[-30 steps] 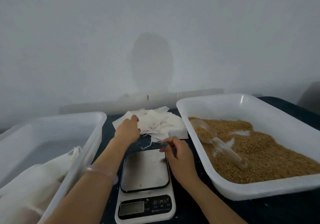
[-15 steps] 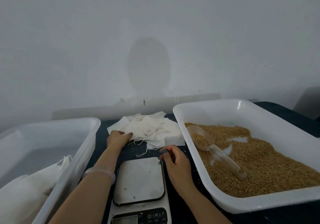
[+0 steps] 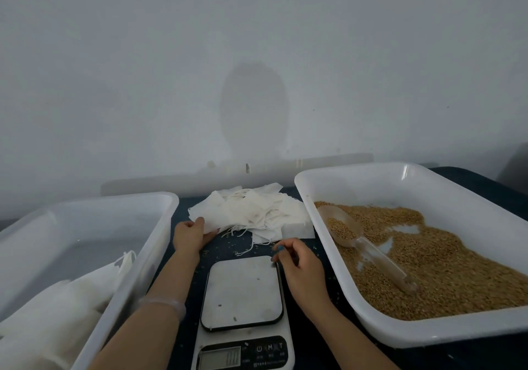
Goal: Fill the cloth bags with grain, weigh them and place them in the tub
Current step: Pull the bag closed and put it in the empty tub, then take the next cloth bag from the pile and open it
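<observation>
White cloth tells how far things have got: some filled bags (image 3: 65,312) lie heaped in the near corner of the left tub (image 3: 114,199), blurred together so that I cannot count them, and I take that to mean several rounds are done. Much is left, by my judgement. The pile of empty bags (image 3: 257,215) at the back of the counter (image 3: 471,358), between the two tubs, holds many overlapping pieces, too tangled to number, with loose drawstrings trailing toward the scale (image 3: 243,292). The scale's plate carries only a few stray kernels and its display is too dim to read, so nothing is being weighed; the step in hand looks like taking a fresh bag to fill.

Of the hands, the left hand (image 3: 190,234) pinches the near corner of one empty bag (image 3: 208,218) at the pile's left edge, fingers curled onto it. The right hand (image 3: 300,266) hovers by the far right corner of the scale with fingers loosely curled; whether it has a thread between them I cannot tell.

Grain (image 3: 443,269) covers most of the floor of the right tub (image 3: 357,168), and the clear scoop (image 3: 347,229) lies in it, part loaded.

Counted: two tubs, one scale, one scoop, two hands, one clear bracelet (image 3: 168,304) on the left wrist
</observation>
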Tool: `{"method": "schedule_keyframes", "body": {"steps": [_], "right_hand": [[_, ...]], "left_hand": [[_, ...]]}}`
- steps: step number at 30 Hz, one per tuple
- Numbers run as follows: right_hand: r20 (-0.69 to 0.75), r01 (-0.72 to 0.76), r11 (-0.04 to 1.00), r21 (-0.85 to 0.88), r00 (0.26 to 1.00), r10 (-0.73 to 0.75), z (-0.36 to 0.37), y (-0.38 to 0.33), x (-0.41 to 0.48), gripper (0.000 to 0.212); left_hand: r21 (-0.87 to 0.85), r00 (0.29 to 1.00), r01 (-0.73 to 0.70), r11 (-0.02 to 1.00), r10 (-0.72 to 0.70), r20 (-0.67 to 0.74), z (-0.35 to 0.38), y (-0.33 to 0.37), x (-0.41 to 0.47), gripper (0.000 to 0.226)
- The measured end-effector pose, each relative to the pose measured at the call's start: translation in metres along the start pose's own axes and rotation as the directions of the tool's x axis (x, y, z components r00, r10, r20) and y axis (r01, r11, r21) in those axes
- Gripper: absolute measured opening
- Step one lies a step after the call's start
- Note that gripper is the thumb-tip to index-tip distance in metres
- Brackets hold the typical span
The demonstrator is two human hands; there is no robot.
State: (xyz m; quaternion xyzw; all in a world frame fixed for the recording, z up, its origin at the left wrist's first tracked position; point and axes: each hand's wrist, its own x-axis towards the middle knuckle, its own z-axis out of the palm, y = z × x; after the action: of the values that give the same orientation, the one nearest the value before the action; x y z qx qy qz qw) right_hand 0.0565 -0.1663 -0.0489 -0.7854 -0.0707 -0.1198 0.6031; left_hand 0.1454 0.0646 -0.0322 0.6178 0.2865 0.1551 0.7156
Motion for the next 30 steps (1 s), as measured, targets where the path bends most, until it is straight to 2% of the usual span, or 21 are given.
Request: {"method": "schedule_keyframes", "body": {"steps": [2, 4, 7, 10, 12, 14, 17, 21, 25, 28, 30], "right_hand": [[-0.004, 0.008, 1.000, -0.007, 1.000, -0.009, 0.000, 0.000, 0.001, 0.012], [-0.002, 0.022, 1.000, -0.011, 1.000, -0.022, -0.001, 0.000, 0.001, 0.013], [0.018, 0.045, 0.998, 0.041, 0.999, -0.046, -0.003, -0.004, 0.000, 0.015], [0.058, 0.057, 0.992, 0.108, 0.996, -0.063, -0.005, -0.013, -0.001, 0.014], [0.113, 0.056, 0.986, 0.156, 0.991, -0.074, -0.004, -0.022, -0.004, 0.023], [0.161, 0.039, 0.967, 0.252, 0.984, -0.082, -0.004, -0.032, -0.008, 0.038], [0.178, 0.039, 0.952, 0.304, 0.979, -0.097, -0.006, -0.041, -0.012, 0.045], [0.174, 0.082, 0.964, 0.252, 0.976, -0.128, -0.010, -0.038, -0.010, 0.038], [0.213, 0.066, 0.951, 0.300, 0.968, -0.135, -0.013, -0.041, -0.011, 0.034], [0.212, 0.056, 0.961, 0.270, 0.970, -0.116, -0.012, -0.043, -0.012, 0.020], [0.191, 0.039, 0.962, 0.269, 0.977, -0.093, -0.012, -0.042, -0.012, 0.019]], "left_hand": [[-0.043, 0.999, -0.033, 0.999, 0.031, -0.039, -0.006, -0.003, -0.011, 0.023], [-0.144, 0.997, -0.071, 0.987, 0.071, -0.005, -0.009, -0.003, -0.026, 0.025], [-0.326, 0.970, -0.098, 0.940, 0.164, 0.181, -0.015, 0.005, -0.060, 0.018], [-0.448, 0.879, 0.015, 0.894, 0.201, 0.433, -0.025, 0.009, -0.092, 0.022], [-0.418, 0.825, 0.036, 0.908, 0.209, 0.525, -0.031, 0.007, -0.109, 0.020], [-0.327, 0.804, -0.035, 0.944, 0.221, 0.552, -0.035, 0.001, -0.121, 0.022], [-0.118, 0.799, -0.293, 0.949, 0.311, 0.514, -0.035, -0.004, -0.131, 0.026], [0.019, 0.735, -0.560, 0.828, 0.486, 0.474, -0.039, 0.005, -0.137, 0.026], [0.071, 0.722, -0.618, 0.783, 0.529, 0.447, -0.043, 0.008, -0.137, 0.026], [0.064, 0.739, -0.610, 0.790, 0.538, 0.405, -0.044, 0.006, -0.135, 0.026], [0.038, 0.742, -0.607, 0.794, 0.548, 0.386, -0.047, 0.007, -0.133, 0.029]]}}
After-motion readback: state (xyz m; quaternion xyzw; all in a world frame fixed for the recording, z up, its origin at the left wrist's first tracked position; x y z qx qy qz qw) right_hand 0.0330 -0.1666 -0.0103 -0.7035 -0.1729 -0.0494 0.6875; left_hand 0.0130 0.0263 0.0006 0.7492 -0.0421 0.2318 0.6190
